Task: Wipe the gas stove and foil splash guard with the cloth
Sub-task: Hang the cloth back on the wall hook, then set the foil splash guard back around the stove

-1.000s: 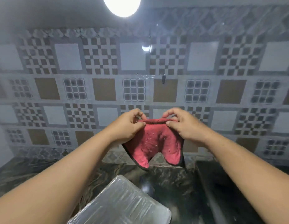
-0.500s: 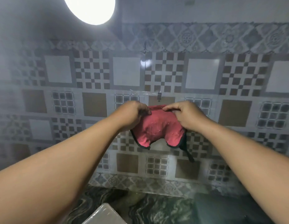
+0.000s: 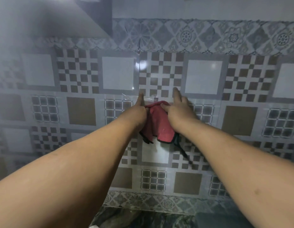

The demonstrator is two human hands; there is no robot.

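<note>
Both hands hold a red cloth (image 3: 159,122) against the patterned wall tiles (image 3: 203,76), the left hand (image 3: 138,112) gripping its left edge, the right hand (image 3: 177,109) pinching its top, forefinger extended.

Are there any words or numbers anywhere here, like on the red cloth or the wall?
None: no words, numbers or labels show.
Cloth: plain red, no tag visible, held by the left hand and right hand.
Wall tiles: patterns only.
</note>
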